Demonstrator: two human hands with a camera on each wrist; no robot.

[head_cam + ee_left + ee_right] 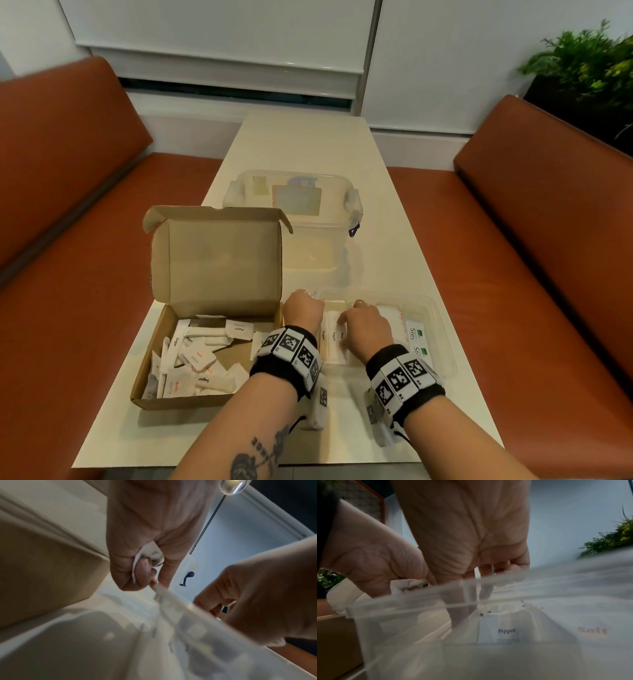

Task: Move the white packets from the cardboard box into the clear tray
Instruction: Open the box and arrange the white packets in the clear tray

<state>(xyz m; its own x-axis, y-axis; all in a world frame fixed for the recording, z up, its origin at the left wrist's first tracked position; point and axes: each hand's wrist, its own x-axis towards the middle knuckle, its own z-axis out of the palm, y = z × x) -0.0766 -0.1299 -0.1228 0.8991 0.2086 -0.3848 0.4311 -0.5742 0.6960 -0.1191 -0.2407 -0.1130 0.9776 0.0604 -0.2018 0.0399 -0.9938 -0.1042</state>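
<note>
**Tray partly filled, box far from emptied**

The tray lay on the table just right of the box, and it already held a share of the load. Long sugar packets lay side by side in its left part, salt packets further right, and green-marked stevia sticks at the right end. The right wrist view also showed a pepper packet inside, seen through the clear wall.

Both hands were at the tray. The left hand sat over its near-left corner, fingers curled tight round a crumpled white packet, so that one had not yet been set down. The right hand reached down among the sugar packets with its fingers bent; whether it pinched one or only nudged them into line could not be told.

The box stood open with its lid up, and a loose heap of packets was inside it: sugar, salt and pepper mixed, lying at all angles. By the look of that heap, well over half the work seemed left, perhaps more. A lidded clear tub stood behind, apart from the job.

Judged so, the sorting was under way but early to middling, with many trips from box to tray to come.
</note>
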